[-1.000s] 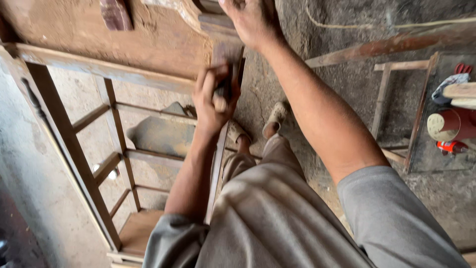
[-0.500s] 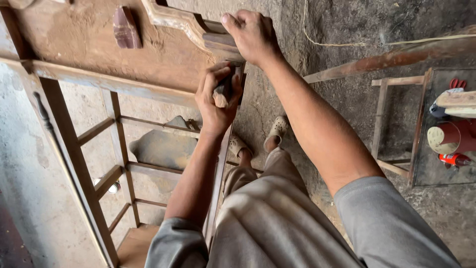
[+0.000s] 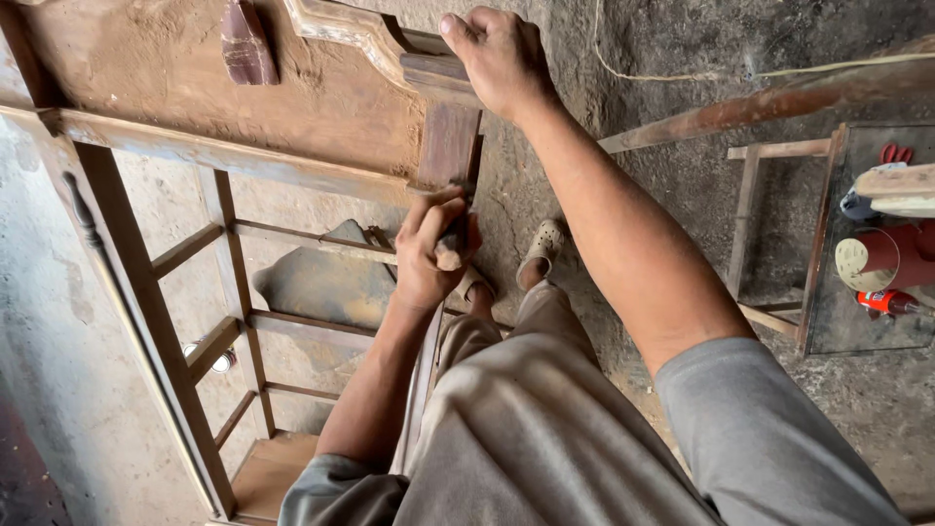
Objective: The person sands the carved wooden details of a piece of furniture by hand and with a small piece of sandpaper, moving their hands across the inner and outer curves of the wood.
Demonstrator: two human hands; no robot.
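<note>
I find the left hand point(image 3: 438, 248) clenched round a small block-like tool point(image 3: 451, 251), too hidden to identify, pressed against the upright post point(image 3: 448, 146) of a dusty wooden furniture frame point(image 3: 243, 161). The right hand point(image 3: 502, 58) grips the carved top of that post, further from me, steadying it. Compared with half a second ago, both hands sit at the same spots on the post; only the view has shifted slightly, so the rubbing stroke appears short and local. Below, slatted rails point(image 3: 229, 341) run left. At right, a small table point(image 3: 857, 321) carries a red can point(image 3: 901, 251) and sanding discs point(image 3: 854, 265).
</note>
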